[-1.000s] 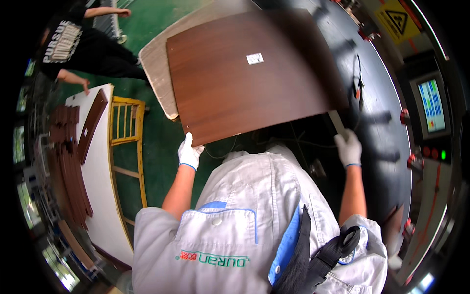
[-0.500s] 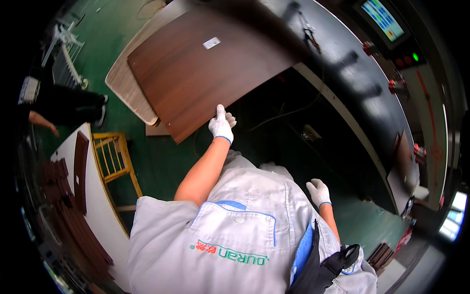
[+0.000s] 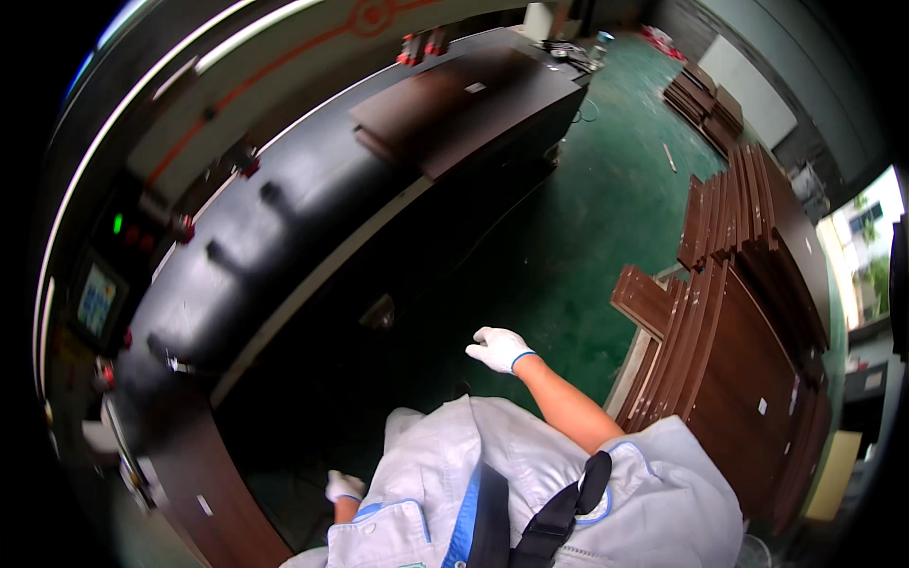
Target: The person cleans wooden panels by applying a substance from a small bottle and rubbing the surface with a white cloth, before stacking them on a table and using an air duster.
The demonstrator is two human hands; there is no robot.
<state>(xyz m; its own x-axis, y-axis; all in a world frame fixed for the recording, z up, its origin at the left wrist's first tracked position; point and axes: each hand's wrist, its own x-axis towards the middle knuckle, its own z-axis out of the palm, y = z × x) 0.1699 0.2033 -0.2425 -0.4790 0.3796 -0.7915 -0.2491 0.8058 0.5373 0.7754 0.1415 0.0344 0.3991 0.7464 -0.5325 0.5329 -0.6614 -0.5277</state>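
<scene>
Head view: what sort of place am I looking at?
Probably a furniture-panel workshop or factory: brown boards stand stacked at right, a long black machine table spans the left, and a lit control screen sits beside it.

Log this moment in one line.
left hand: gloved, load unclear | right hand: gloved, empty | brown panels: stacked at right | another panel: on black table

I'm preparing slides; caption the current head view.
White-gloved left hand and right hand between black table and stacked brown panels.

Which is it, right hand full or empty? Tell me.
Empty: the white-gloved right hand shows against the green floor, fingers loosely curled, nothing visible in them.
</scene>
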